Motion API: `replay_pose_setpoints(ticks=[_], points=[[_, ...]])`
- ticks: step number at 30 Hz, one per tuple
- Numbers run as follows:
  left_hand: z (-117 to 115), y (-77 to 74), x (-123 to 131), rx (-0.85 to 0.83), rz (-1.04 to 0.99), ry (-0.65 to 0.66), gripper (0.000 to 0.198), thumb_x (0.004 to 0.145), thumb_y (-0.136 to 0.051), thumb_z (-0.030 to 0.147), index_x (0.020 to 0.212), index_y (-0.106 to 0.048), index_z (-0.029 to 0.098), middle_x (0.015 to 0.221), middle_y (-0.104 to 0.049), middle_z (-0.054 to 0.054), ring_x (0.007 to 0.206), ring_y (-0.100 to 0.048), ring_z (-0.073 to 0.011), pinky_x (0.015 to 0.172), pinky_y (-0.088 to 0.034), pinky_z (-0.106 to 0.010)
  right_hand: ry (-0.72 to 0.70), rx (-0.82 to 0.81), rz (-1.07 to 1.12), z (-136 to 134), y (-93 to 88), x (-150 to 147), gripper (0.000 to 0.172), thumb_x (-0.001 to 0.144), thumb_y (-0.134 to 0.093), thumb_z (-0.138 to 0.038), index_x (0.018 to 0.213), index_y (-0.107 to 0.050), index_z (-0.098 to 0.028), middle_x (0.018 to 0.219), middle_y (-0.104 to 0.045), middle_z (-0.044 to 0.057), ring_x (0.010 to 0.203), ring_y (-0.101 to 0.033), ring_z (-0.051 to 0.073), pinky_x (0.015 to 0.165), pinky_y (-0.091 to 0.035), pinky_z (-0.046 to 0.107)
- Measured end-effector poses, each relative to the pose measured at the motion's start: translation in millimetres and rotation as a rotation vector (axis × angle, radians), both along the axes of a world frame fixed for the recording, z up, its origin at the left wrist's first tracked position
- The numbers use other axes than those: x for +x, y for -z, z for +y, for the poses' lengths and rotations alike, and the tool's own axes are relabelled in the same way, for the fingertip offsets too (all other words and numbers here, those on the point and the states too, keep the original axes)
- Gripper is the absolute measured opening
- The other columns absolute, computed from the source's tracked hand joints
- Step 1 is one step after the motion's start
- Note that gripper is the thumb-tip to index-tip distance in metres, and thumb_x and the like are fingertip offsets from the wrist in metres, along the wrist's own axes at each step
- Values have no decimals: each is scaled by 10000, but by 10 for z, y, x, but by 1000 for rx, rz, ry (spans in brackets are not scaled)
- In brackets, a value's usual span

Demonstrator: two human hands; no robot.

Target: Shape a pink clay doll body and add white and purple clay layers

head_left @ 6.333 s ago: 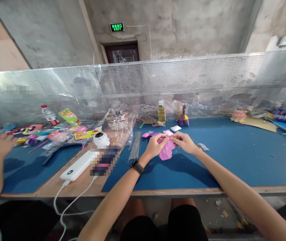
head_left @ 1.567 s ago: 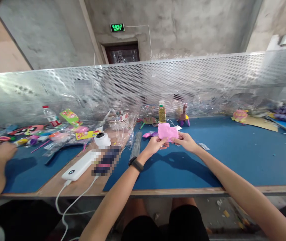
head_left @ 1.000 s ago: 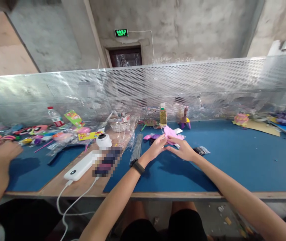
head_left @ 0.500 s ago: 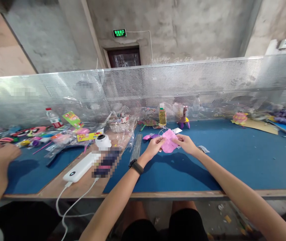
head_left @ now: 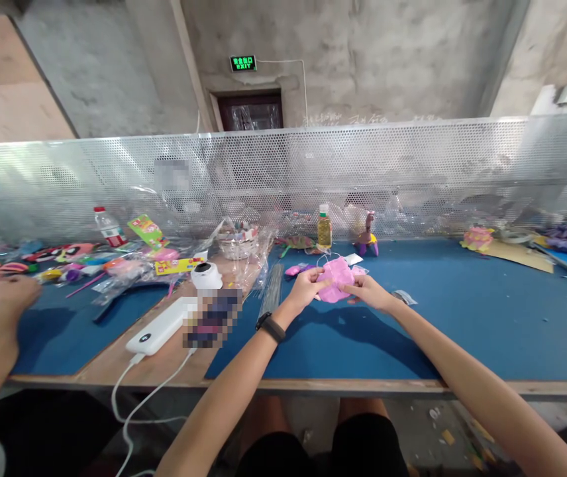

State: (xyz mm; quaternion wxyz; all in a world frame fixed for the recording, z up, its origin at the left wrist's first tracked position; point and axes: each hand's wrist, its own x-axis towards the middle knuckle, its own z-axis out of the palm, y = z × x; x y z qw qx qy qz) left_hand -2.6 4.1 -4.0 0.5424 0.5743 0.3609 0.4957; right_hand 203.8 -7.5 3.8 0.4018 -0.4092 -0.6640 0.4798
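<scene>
A flat pink sheet of soft clay (head_left: 336, 278), rounded at the edges, is held up above the blue mat between both hands. My left hand (head_left: 308, 286) pinches its left side, and a dark band circles that wrist. On its right side my right hand (head_left: 369, 291) grips the sheet, thumb lying over its face. A thin pale wire loop shows at the sheet's upper left; whether it is attached, I cannot tell. Behind the sheet lie purple pieces (head_left: 296, 270) and a small white packet (head_left: 354, 259). A bundle of thin wires (head_left: 272, 291) rests left of my left hand.
A bottle of yellow liquid (head_left: 324, 228) and a brown-purple clay figure (head_left: 368, 235) stand at the back. Leftward are a phone (head_left: 214, 318), a white power bank (head_left: 161, 326) with cables, and a white camera (head_left: 206, 275). Another person's hands (head_left: 2, 291) work at far left.
My right thumb and fingers have shifted inward over the pink sheet's face. My left hand stays on its side. The view has moved slightly.
</scene>
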Motion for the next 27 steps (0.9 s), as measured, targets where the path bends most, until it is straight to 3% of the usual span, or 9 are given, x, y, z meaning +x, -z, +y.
replay_pose_setpoints(ticks=[4,9,14,23,27], points=[[-5,-1,5,-56,14,18,560,650,-890,360,1115,-687,123,970,-740,-97,697,-671,-155,617,-539,-254,0,-15,14,44,38,-6,448,612,-862,-551,725,-686,-155,664,-664,-4,614,-608,129,609,-572,249],[-46,-19,14,-81,31,97,546,576,-934,343,1017,-720,103,894,-740,-85,771,-686,-183,725,-554,-295,51,-45,61,25,4,18,447,643,-853,-526,888,-727,-174,811,-730,18,781,-676,178,675,-598,265],[-48,-32,14,-56,56,44,480,578,-928,366,903,-720,81,749,-696,-49,659,-640,-151,656,-533,-276,-21,-62,-53,11,-3,30,452,644,-861,-513,908,-760,-160,853,-779,76,870,-737,241,710,-599,288],[-34,-37,24,-27,67,38,478,575,-901,459,791,-701,82,632,-618,-1,564,-551,-100,549,-441,-218,-51,-112,-32,-2,13,32,481,652,-865,-502,984,-776,-166,957,-787,87,949,-743,254,707,-601,269],[-31,-33,21,-23,86,34,484,588,-886,480,796,-693,88,637,-613,-4,563,-550,-104,542,-433,-219,-51,-66,-15,-2,13,-1,455,638,-867,-514,898,-784,-150,836,-786,83,851,-751,246,681,-600,284]])
